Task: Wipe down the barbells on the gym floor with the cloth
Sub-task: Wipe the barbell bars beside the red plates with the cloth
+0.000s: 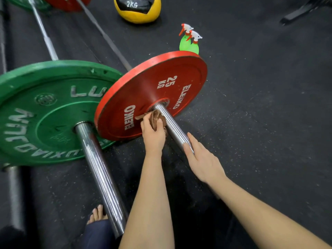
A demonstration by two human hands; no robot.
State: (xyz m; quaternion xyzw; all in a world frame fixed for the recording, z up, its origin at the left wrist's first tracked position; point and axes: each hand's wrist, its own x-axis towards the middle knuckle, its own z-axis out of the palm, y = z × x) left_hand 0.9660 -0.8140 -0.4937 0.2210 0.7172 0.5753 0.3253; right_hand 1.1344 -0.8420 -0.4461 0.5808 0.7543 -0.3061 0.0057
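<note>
The cloth (157, 116) is pressed to the sleeve (174, 126), right at the red plate (152, 87).
The bunched brown cloth is gripped in the left hand (153, 135) against smooth chrome; the sleeve's end is steadied by the right hand (203, 160), fingers laid straight. The soft cloth is best wrapped round the cylinder and drawn outward (firm, even pressure), so no strip is missed.
</note>
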